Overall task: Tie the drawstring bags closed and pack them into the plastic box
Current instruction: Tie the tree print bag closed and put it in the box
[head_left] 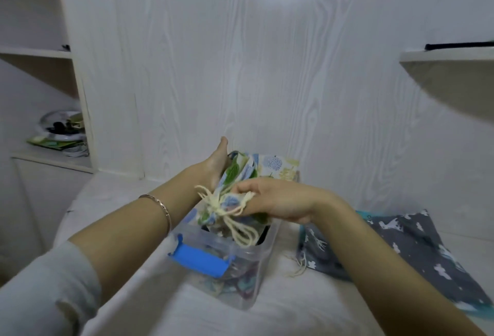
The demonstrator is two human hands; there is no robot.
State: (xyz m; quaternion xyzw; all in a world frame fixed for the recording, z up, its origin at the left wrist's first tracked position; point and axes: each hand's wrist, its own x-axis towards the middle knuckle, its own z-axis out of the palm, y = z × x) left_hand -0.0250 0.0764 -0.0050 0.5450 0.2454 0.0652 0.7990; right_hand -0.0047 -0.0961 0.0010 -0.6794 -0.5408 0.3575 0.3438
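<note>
A clear plastic box (pixel 240 295) with a blue handle (pixel 199 256) stands on the white surface in front of me, with patterned fabric showing through its wall. Over its open top I hold a drawstring bag (pixel 232 175) printed with green and blue leaves, its cream cord (pixel 240 231) knotted and hanging down. My left hand (pixel 213 164) presses flat against the bag's left side, fingers straight. My right hand (pixel 278 202) grips the bag's gathered neck from the right. A grey drawstring bag (pixel 409 244) with white animal shapes lies flat to the right of the box.
A white wood-grain wall rises just behind the box. Shelves stand at the left, one holding a round dish (pixel 62 127) with small items. A white shelf (pixel 449 54) juts out at the upper right.
</note>
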